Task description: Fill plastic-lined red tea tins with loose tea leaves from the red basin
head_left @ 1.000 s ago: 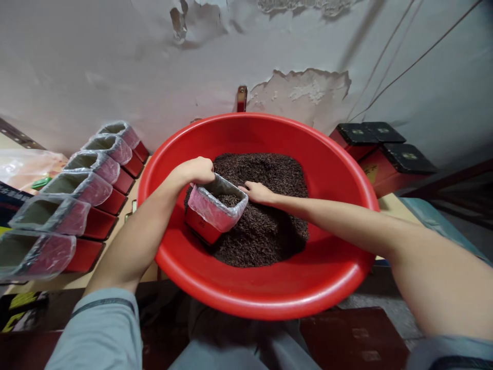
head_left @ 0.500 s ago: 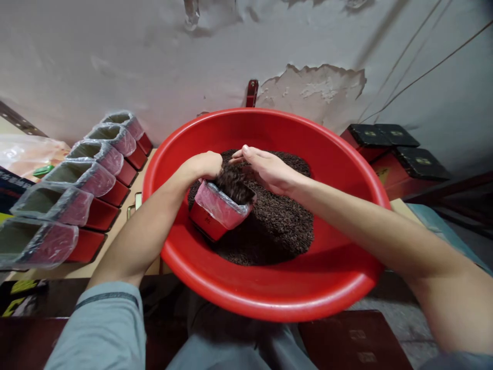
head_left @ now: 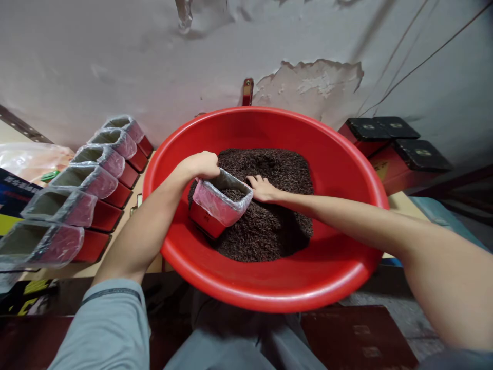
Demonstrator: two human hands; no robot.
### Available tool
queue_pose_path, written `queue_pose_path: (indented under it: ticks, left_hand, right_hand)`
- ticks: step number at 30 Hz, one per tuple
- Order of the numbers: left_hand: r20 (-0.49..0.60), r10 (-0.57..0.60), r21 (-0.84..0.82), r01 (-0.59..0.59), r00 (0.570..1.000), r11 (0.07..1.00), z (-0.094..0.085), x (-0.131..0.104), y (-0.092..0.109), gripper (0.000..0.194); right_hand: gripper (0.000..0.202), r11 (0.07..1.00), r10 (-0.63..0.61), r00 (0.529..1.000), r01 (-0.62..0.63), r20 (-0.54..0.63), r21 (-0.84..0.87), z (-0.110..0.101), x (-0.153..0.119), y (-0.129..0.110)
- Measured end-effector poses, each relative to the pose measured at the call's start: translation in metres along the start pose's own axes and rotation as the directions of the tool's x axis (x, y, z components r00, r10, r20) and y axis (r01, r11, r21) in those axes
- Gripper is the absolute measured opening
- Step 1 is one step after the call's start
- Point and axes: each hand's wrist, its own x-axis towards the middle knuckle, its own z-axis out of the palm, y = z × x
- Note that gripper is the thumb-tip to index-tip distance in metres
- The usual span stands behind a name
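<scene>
One lined tin (head_left: pixel 215 209), left hand (head_left: pixel 205 165) gripping its rim, leans in the basin (head_left: pixel 269 298), presumably to face the open right hand (head_left: pixel 264 189) on dark loose material (head_left: pixel 254 236).

beige tabletop (head_left: pixel 404 204), big round red plastic basin (head_left: pixel 269 303) kinda hanging over the front edge, six open boxy red tins with clear plastic liners (head_left: pixel 92 246) lined up left, three boxy red black-lidded tins (head_left: pixel 423 154) bunched right

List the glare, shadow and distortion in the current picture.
Head view: the tub shows glare along its near rim; head view: dark shadow on the pile below the right arm; head view: that arm looks stretched toward the frame's edge.
</scene>
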Motion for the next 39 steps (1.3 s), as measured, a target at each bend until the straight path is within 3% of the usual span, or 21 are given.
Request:
queue_pose_path:
  ticks: [10,13,15,17,19,21,24,28,30,32,35,39]
  left_hand:
    - [0.018,0.018,-0.009,-0.018,1.0,1.0,0.0,-0.001,0.0,0.043]
    - [0.013,0.017,-0.027,-0.017,1.0,0.999,0.001,0.0,0.001,0.042]
    - [0.004,0.016,-0.037,-0.016,1.0,0.999,0.002,0.001,0.001,0.042]
    - [-0.01,0.019,-0.038,-0.019,1.0,0.999,0.003,0.002,0.002,0.043]
    - [-0.017,0.015,-0.036,-0.016,1.0,0.999,0.003,0.002,0.003,0.043]
    - [-0.02,0.006,-0.041,-0.007,1.0,0.999,0.003,0.002,0.004,0.044]
    - [-0.019,0.003,-0.047,-0.004,1.0,0.999,0.002,0.001,0.004,0.044]
    - [-0.011,0.001,-0.021,-0.001,1.0,1.0,0.002,0.0,0.003,0.041]
    - [-0.005,-0.002,-0.023,0.002,1.0,1.0,0.002,0.0,0.002,0.041]
    - [0.004,-0.002,-0.033,0.002,1.0,0.999,0.002,0.0,0.001,0.042]
    - [0.011,0.001,-0.026,-0.001,1.0,1.0,0.001,0.0,0.001,0.043]
    - [0.012,0.001,-0.008,-0.001,1.0,1.0,0.001,-0.001,0.002,0.042]
  right_hand:
    - [0.044,0.988,0.001,1.0,0.001,-0.01,0.153,-0.007,-0.002,-0.006]
    - [0.041,0.95,0.025,0.999,-0.016,-0.025,0.31,-0.017,0.0,-0.01]
    - [0.036,0.832,0.066,0.996,-0.027,-0.051,0.553,-0.029,-0.001,-0.017]
    - [0.032,0.63,0.086,0.992,0.016,-0.09,0.776,-0.042,-0.008,-0.03]
    - [0.034,0.477,0.032,0.992,0.094,-0.124,0.874,-0.053,-0.021,-0.046]
    - [0.041,0.422,-0.067,0.987,0.158,-0.143,0.892,-0.061,-0.035,-0.061]
    - [0.055,0.497,-0.163,0.974,0.217,-0.156,0.84,-0.068,-0.046,-0.065]
    - [0.06,0.688,-0.152,0.956,0.283,-0.249,0.668,-0.066,-0.023,-0.027]
    - [0.056,0.838,-0.129,0.961,0.237,-0.244,0.492,-0.057,-0.005,-0.002]
    - [0.06,0.956,-0.032,0.985,0.08,-0.169,0.284,-0.042,0.009,0.016]
    - [0.068,0.995,0.086,0.991,-0.08,-0.098,0.068,-0.019,0.014,0.02]
    - [0.07,0.998,0.049,0.997,-0.047,-0.054,0.033,0.001,0.004,0.003]
